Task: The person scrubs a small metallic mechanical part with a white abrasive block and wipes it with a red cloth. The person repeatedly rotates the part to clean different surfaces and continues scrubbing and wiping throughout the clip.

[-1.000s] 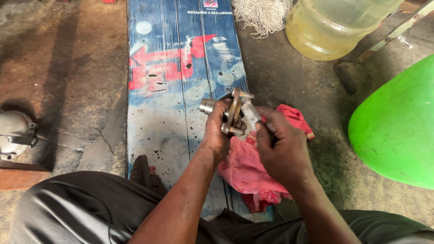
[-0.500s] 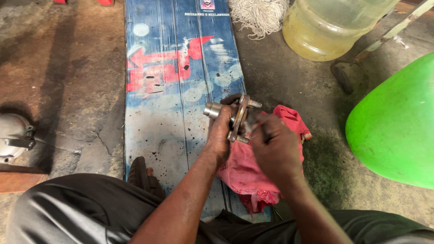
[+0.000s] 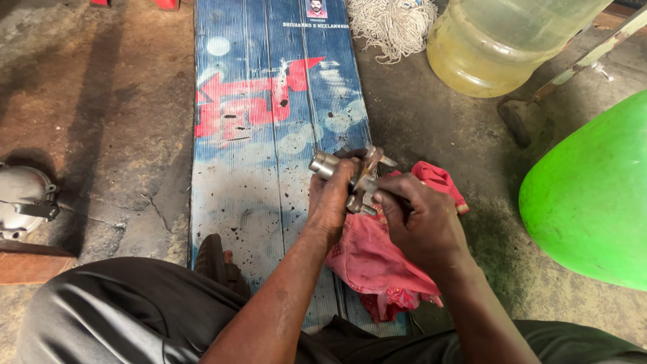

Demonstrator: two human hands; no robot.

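A grimy metal part (image 3: 350, 174) with a short cylindrical stub sits between both hands. The left hand (image 3: 331, 199) clasps it from the near side; the right hand (image 3: 421, 219) pinches its right edge. Under the right hand lies a red rag (image 3: 377, 259), over a blue printed board (image 3: 269, 101). Farther right stands a green plastic object (image 3: 593, 202).

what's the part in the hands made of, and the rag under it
The part held by the left hand and right hand looks like bare metal: dull grey with a sheen. The rag looks like soft woven cloth, pink-red, creased and stained.
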